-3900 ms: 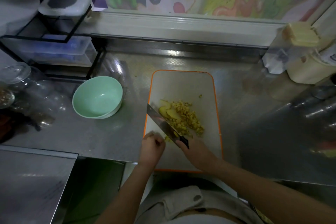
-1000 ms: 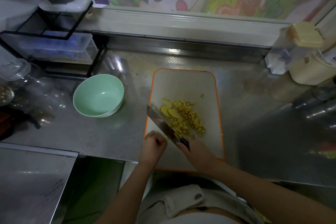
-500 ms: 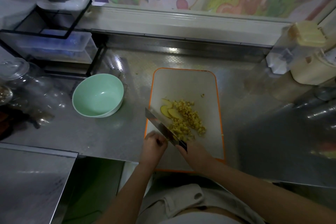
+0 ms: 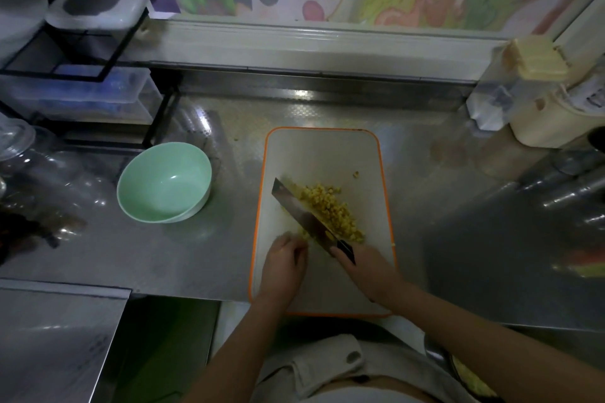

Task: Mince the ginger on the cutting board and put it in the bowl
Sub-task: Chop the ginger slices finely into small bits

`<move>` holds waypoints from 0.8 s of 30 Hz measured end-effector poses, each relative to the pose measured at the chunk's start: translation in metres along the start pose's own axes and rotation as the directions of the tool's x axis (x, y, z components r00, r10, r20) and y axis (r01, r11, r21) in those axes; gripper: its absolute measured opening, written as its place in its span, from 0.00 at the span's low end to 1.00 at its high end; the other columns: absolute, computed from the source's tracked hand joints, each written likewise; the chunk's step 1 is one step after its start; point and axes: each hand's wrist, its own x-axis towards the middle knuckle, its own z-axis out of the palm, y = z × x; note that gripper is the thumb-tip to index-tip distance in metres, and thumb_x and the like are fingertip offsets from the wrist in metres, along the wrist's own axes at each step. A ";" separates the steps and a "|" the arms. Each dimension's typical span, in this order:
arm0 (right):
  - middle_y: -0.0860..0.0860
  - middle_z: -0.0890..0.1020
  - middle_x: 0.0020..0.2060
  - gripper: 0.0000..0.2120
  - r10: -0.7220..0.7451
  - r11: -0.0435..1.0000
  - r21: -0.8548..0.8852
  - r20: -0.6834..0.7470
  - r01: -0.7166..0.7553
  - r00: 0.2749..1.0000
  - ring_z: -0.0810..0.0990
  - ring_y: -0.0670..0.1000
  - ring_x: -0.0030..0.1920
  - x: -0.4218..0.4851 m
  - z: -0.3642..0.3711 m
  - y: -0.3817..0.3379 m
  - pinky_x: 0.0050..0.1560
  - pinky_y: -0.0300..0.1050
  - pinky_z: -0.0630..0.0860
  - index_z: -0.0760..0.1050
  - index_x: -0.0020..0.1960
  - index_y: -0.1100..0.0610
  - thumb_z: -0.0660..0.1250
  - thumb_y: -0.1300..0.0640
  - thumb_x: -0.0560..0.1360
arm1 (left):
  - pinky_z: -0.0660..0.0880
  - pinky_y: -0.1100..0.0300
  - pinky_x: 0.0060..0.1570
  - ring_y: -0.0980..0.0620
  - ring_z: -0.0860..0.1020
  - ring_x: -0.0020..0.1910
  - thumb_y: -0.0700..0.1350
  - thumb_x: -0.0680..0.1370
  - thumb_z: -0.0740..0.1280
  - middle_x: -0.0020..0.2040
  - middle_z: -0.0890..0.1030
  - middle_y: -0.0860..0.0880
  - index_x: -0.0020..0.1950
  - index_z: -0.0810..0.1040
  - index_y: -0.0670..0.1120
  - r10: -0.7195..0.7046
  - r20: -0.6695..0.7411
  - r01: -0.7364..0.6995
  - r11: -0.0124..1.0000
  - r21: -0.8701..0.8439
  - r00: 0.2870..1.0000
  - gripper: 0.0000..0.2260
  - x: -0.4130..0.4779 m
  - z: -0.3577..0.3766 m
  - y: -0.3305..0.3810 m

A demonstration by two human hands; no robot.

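A white cutting board (image 4: 322, 154) with an orange rim lies on the steel counter. A pile of diced yellow ginger (image 4: 330, 209) sits at its middle. My right hand (image 4: 366, 268) grips the black handle of a cleaver (image 4: 304, 216). Its blade runs diagonally up-left along the left side of the pile and hides the ginger slices. My left hand (image 4: 284, 260) rests on the board just left of the blade, fingers curled, with a few ginger bits at its fingertips. No piece shows inside it. The mint-green bowl (image 4: 163, 183) stands empty, left of the board.
A black wire rack with clear plastic boxes (image 4: 82, 88) stands at the back left, with glass jars (image 4: 39, 170) in front of it. Cream containers (image 4: 540, 98) crowd the back right corner. The counter's front edge runs below my hands.
The cleaver blade has shifted up and right onto the left edge of the pile and now covers the slices that showed before. My left hand has stayed beside the blade.
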 end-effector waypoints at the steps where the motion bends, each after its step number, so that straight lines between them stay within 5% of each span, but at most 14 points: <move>1: 0.44 0.66 0.27 0.16 0.004 1.000 0.008 -0.006 -0.004 1.000 0.66 0.43 0.27 0.001 -0.002 0.001 0.28 0.38 0.60 0.64 0.35 0.50 0.57 0.48 0.80 | 0.68 0.60 0.46 0.48 0.74 0.47 0.38 0.74 0.65 0.46 0.77 0.44 0.46 0.80 0.41 -0.006 -0.006 0.006 1.000 0.012 1.000 0.05 0.003 -0.002 0.002; 5: 0.47 0.64 0.24 0.19 0.035 0.997 0.077 -0.044 -0.031 0.998 0.64 0.45 0.20 0.005 -0.012 -0.002 0.23 0.36 0.61 0.60 0.32 0.51 0.56 0.48 0.80 | 0.68 0.55 0.45 0.43 0.74 0.47 0.37 0.72 0.67 0.45 0.77 0.41 0.43 0.78 0.40 -0.006 -0.055 0.008 0.999 0.040 0.998 0.01 0.019 -0.013 0.006; 8: 0.48 0.63 0.23 0.21 0.061 0.990 0.130 -0.061 -0.053 0.996 0.65 0.45 0.18 0.008 -0.018 -0.004 0.22 0.36 0.61 0.59 0.30 0.53 0.57 0.48 0.80 | 0.67 0.54 0.51 0.42 0.72 0.51 0.37 0.73 0.66 0.49 0.75 0.41 0.50 0.77 0.40 -0.031 -0.068 0.035 0.998 0.055 0.997 0.06 0.038 -0.017 0.006; 12: 0.49 0.65 0.24 0.21 0.090 0.989 0.121 -0.068 -0.081 0.994 0.62 0.45 0.22 0.017 -0.020 -0.004 0.22 0.37 0.59 0.60 0.31 0.53 0.57 0.47 0.80 | 0.66 0.53 0.57 0.41 0.69 0.59 0.46 0.75 0.66 0.57 0.71 0.41 0.63 0.73 0.45 -0.114 0.019 0.108 0.971 0.214 0.993 0.17 0.063 -0.015 0.012; 24: 0.52 0.68 0.27 0.20 0.085 0.987 0.142 -0.075 -0.074 0.994 0.67 0.51 0.27 0.037 -0.018 0.005 0.26 0.42 0.59 0.67 0.37 0.59 0.56 0.46 0.80 | 0.66 0.52 0.58 0.42 0.65 0.62 0.51 0.75 0.66 0.62 0.67 0.41 0.66 0.68 0.45 -0.194 0.138 0.143 0.938 0.315 0.971 0.21 0.084 -0.009 0.023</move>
